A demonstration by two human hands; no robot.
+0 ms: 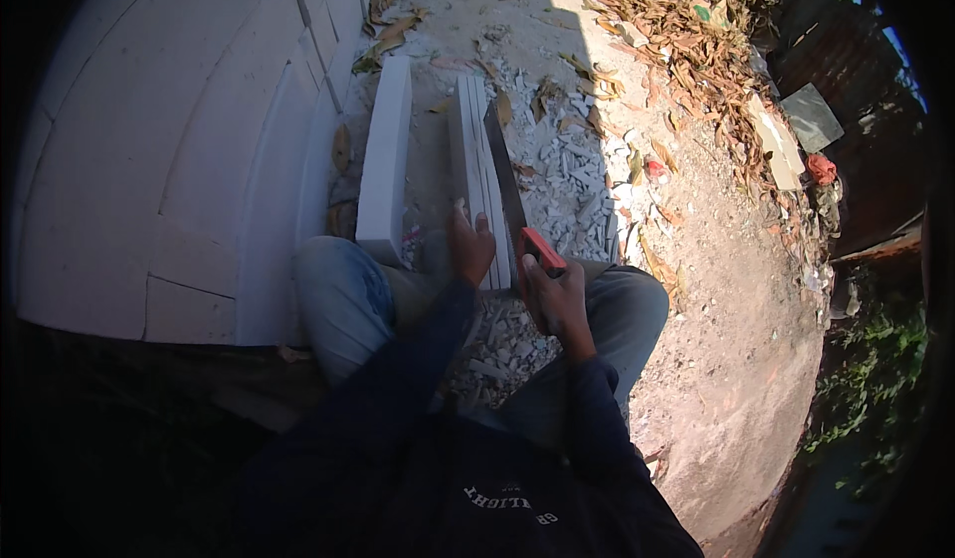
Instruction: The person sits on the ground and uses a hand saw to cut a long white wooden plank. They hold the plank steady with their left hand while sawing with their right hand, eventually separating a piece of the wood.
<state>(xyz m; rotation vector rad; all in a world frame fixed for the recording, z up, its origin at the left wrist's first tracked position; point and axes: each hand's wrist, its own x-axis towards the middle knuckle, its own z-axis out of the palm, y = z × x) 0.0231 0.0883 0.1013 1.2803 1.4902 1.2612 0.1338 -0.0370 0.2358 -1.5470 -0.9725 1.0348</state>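
My left hand (pixel 471 245) grips the lower left side of a long white block (pixel 471 150), which lies lengthwise between my knees and has narrow lines or cuts running along it. My right hand (pixel 554 299) is closed on the red and black handle of a handsaw (pixel 507 170). The dark blade points away from me along the block's right side. Just left of these lies a second long white block (pixel 382 160), parallel to the first. Pale offcuts and chips (pixel 582 190) are scattered to the right of the saw and beneath my legs.
A stack of large white blocks (pixel 179 160) stands along the left. On the right, sunlit dirt ground (pixel 736 329) holds dry leaves (pixel 676 11), flat board scraps (pixel 774 140) and a red crumpled item (pixel 821 168), beside a dark rusty metal fence (pixel 856 100) and green plants (pixel 865 369).
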